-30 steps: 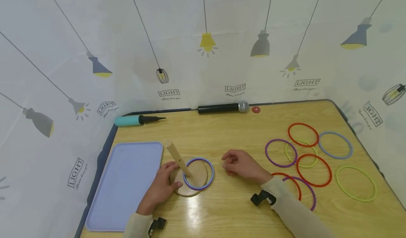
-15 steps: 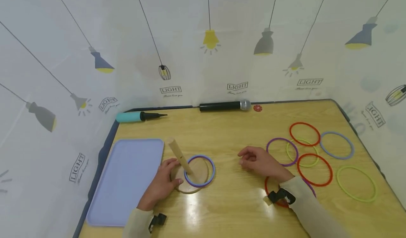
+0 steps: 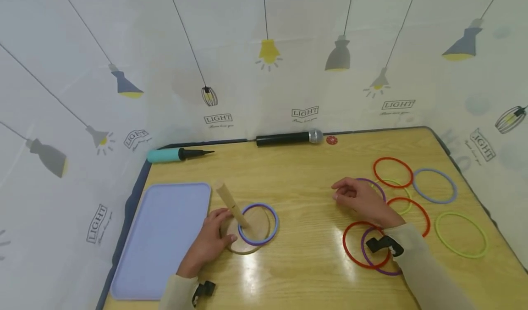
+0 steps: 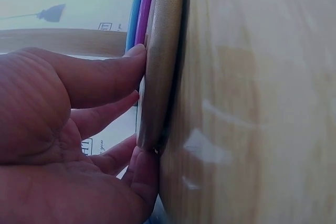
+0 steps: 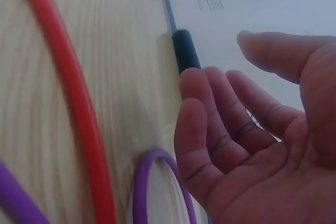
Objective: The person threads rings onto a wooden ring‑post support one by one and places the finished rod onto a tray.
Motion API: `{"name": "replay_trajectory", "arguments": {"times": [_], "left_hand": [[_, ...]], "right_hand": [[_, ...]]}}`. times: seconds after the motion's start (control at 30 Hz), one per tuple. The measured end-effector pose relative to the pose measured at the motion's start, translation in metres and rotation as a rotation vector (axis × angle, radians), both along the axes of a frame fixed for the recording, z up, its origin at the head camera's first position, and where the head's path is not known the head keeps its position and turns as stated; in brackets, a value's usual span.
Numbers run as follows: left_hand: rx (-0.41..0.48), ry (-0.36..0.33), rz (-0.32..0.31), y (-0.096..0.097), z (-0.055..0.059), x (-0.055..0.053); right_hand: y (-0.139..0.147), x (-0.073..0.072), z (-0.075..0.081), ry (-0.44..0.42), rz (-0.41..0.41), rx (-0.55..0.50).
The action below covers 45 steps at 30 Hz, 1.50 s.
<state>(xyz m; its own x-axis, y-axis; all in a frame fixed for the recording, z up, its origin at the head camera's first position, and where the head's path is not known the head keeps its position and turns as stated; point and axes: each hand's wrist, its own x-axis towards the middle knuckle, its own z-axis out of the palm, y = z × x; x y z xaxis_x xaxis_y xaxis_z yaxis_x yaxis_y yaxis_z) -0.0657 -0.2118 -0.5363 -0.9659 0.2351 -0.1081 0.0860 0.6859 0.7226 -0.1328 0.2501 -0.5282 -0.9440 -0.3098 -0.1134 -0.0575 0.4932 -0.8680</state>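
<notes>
While our left hand (image 3: 208, 239) grips the rim of a round wooden base (image 3: 242, 247), thumb on its upper side and fingers about its edge, our right hand (image 3: 365, 200) hangs at the right with fingers loosely bent, parted from the thumb, holding nothing. From the base rises a pale wooden peg (image 3: 231, 203); a light blue round ring (image 4: 135, 3) and a purple round ring (image 4: 146, 3) lie stacked on the base, apparently around the peg's foot. At the right, a second purple ring (image 3: 384, 193) lies partly hidden by our right hand, and a thin red ring (image 3: 344, 241) lies nearer, by that wrist. Farther left sits a flat lavender tray (image 3: 161, 241).

We judge the step in hand to be the reach toward a loose ring, with the base steadied. The next move calls for lowering our right fingertips and pinching one ring's edge without dragging its overlapping neighbours.
</notes>
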Motion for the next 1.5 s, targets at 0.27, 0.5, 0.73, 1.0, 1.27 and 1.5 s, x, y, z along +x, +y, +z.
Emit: {"name": "replay_trajectory", "arguments": {"times": [0.27,0.5,0.73,1.0,1.27,1.5], "left_hand": [[0.001,0.009,-0.003,-0.001,0.000,0.000],[0.011,-0.001,0.002,-0.001,-0.002,-0.001],[0.005,-0.011,0.004,0.000,-0.001,0.000],[0.015,0.006,0.002,0.001,-0.001,0.000],[-0.001,0.003,-0.007,-0.001,-0.004,-0.001],[0.001,-0.010,-0.003,0.000,-0.003,-0.002]], "right_hand": [[0.034,-0.014,-0.009,0.086,-0.095,0.089],[0.063,-0.024,-0.016,0.165,-0.168,0.220],[0.081,-0.026,-0.011,0.216,-0.221,0.250],[0.099,-0.024,-0.006,0.248,-0.246,0.330],[0.103,-0.025,-0.012,0.235,-0.191,0.427],[0.101,-0.025,-0.009,0.188,-0.151,0.455]]}}
